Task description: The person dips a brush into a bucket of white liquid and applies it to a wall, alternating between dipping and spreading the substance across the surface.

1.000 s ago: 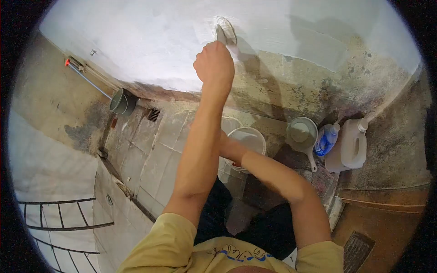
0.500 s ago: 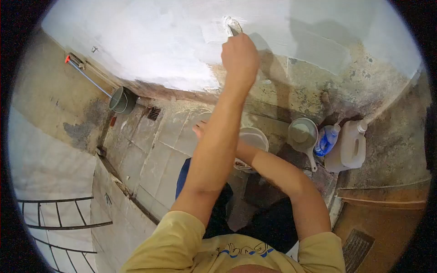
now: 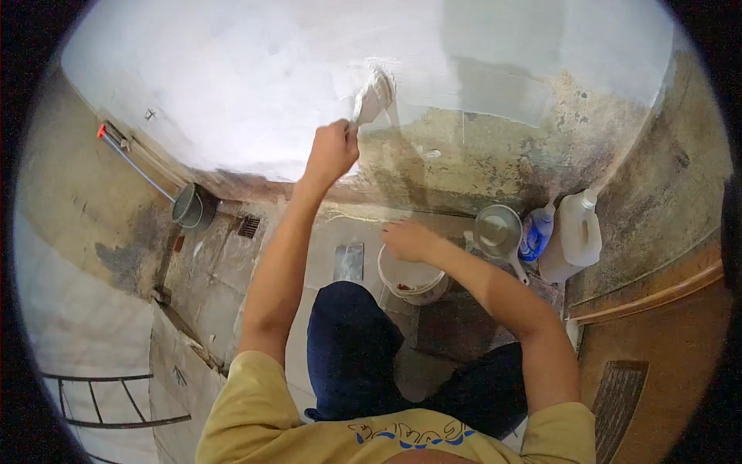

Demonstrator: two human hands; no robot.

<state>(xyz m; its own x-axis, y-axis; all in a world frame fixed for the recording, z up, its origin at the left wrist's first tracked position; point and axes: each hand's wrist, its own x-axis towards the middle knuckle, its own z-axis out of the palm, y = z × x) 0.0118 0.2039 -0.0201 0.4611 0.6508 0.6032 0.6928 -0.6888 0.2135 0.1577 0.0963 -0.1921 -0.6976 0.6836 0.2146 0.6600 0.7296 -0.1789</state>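
My left hand [image 3: 334, 155] is closed round the handle of a putty knife [image 3: 373, 97], whose broad blade carries white paste and lies against the wall [image 3: 255, 93]. Wet, ridged paste shows around the blade. Lower down, my right hand [image 3: 412, 240] rests at the back rim of a white bucket [image 3: 417, 294], its fingers curled over the edge. The bucket holds pale material, with a small reddish thing near its front rim. Just left of the bucket, a flat grey rectangular plate [image 3: 349, 263] lies on the floor.
Right of the bucket stand a dipper [image 3: 497, 230], a blue-labelled bottle [image 3: 536, 232] and a large pale jug [image 3: 572, 240]. At the left are a dark bucket [image 3: 194, 207], a blue pole [image 3: 143, 168] and a floor drain [image 3: 249, 226]. My knees are below.
My left hand has moved down and left with the putty knife, exposing its blade. My right hand has moved right to the bucket's rim. The view has shifted, uncovering the grey plate.
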